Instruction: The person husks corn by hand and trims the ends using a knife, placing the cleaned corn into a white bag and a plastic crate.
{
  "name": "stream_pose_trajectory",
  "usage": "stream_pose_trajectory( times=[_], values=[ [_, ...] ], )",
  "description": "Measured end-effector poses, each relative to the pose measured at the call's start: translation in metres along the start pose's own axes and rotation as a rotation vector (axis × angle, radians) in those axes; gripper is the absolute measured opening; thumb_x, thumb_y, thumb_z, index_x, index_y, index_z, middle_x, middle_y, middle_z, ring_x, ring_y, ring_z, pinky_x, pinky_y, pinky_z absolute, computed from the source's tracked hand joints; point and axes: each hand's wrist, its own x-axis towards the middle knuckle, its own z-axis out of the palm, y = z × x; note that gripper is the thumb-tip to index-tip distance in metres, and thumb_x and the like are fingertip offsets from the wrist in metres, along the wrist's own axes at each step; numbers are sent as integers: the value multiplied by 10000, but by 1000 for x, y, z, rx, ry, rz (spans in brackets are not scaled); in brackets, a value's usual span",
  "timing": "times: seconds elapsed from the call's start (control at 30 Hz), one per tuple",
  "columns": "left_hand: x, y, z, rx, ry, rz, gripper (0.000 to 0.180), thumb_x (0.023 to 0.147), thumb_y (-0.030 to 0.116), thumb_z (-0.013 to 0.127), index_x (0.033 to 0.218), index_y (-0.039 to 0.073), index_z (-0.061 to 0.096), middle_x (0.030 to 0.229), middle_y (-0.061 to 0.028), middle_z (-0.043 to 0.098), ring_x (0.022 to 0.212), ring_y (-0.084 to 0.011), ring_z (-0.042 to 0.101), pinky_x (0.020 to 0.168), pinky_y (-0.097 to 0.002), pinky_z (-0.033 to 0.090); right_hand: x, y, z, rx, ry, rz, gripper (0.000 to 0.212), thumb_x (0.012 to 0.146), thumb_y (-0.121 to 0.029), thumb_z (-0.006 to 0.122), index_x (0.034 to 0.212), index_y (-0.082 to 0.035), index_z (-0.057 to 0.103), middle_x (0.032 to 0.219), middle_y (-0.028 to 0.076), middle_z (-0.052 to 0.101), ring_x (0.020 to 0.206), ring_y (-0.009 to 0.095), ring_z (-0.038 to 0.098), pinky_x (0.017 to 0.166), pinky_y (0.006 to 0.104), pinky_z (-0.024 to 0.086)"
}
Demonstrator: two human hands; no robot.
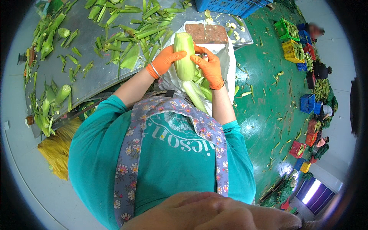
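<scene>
An ear of corn in pale green husk stands upright in front of me, its top end cut flat. My left hand, in an orange glove, is closed round its left side with the thumb across the front. My right hand, also gloved in orange, presses its thumb against the ear's right side. In the right hand is a knife, its thin blade pointing away from me over the brick. A pale strip of husk hangs below the ear, over a white sack on my lap side.
A red-brown brick lies at the edge of the metal table. Loose husks and trimmed ears cover the table. A blue crate is at the back. On the right, people sit beside coloured crates on the green floor.
</scene>
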Motion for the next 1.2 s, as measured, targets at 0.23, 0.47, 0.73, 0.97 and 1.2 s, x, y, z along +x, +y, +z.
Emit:
stream_pose_trajectory(
  times=[0.23, 0.47, 0.73, 0.97, 1.2],
  values=[
    [-6, -19, -3, 52, 19, -26, 643, 921, 289, 694, 1447, 22, 437, 1429, -100, 512, 1309, -209, 480, 1100, -369, 376, -5, 2, 8, 75, 96, 3, 133, 903, -71, 716, 1031, -38, 700, 935, -32, 674, 789, 33, 571, 698, 207, 464],
    [-8, -3, -8, 203, 61, -81, 719, 848, 199, 777, 1463, 38, 443, 1327, -97, 604, 1209, -181, 571, 1032, -335, 453, -14, 7, 8, 37, 267, 59, 110, 917, -128, 696, 988, -48, 676, 877, -28, 629, 766, 57, 548, 698, 227, 438],
    [-5, -5, -58, -481, 146, 54, 620, 928, 209, 684, 1445, -25, 435, 1429, -170, 514, 1330, -289, 490, 1152, -471, 367, -30, 49, -104, -775, 399, -361, 158, 972, -198, 611, 996, -42, 622, 858, 48, 624, 590, 126, 479, 524, 246, 406],
    [-10, 15, -38, 238, 189, 103, 539, 863, 117, 723, 1357, -16, 554, 1248, -124, 657, 1137, -212, 629, 1016, -364, 493, -27, 61, -108, -297, 148, -7, 390, 1014, -353, 544, 982, 11, 680, 705, 39, 635, 607, 110, 554, 540, 249, 419],
    [-5, 11, 9, 299, 281, 168, 618, 742, 144, 856, 1289, 35, 589, 1200, -91, 679, 1098, -186, 634, 969, -344, 504, -21, 84, -66, -58, -197, 217, 719, 819, -295, 806, 1379, 30, 493, 1282, 156, 611, 1165, 253, 598, 1026, 389, 462]
  ],
)
